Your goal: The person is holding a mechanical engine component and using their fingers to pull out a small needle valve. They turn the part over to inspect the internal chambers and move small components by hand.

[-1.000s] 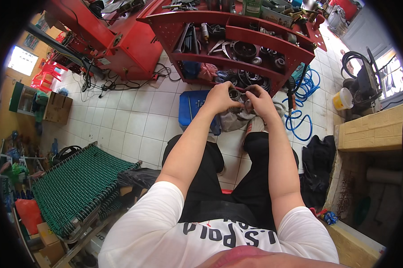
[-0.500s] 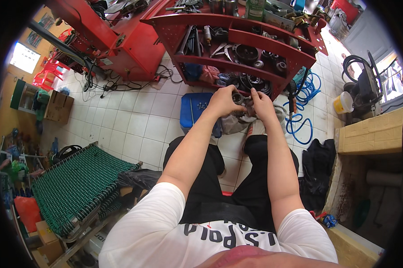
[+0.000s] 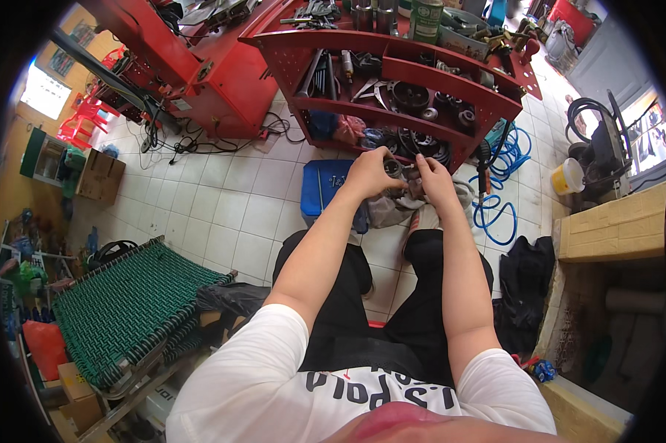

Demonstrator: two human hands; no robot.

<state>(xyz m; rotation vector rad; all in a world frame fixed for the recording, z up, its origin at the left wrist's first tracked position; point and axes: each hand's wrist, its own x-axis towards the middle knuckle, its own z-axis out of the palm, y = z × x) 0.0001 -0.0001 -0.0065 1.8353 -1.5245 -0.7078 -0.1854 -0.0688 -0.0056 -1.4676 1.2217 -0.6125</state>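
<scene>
In front of me, both hands are curled around a round, dark grey metal part [image 3: 394,169] with a ring-shaped opening. My left hand [image 3: 370,174] grips its left side, thumb and fingers wrapped round the rim. My right hand [image 3: 435,179] is closed at its right side, fingertips against the metal; much of the part is hidden between the hands. A crumpled grey cloth [image 3: 387,212] lies below them. Just left of my left hand stands a blue box [image 3: 313,193], with a thin rod and several small metal pieces on top.
A red tool cart [image 3: 414,123] full of tools and parts stands directly ahead. Blue coiled hose [image 3: 495,214] lies on the tiles to the right, near a yellow-white bucket [image 3: 567,174]. A green woven folding bed [image 3: 137,303] is at my left; black cables [image 3: 200,144] trail beyond.
The whole view has shifted slightly, with the cart and box appearing a little lower and to the right. Both hands keep their hold on the metal part, with scarcely any movement.
</scene>
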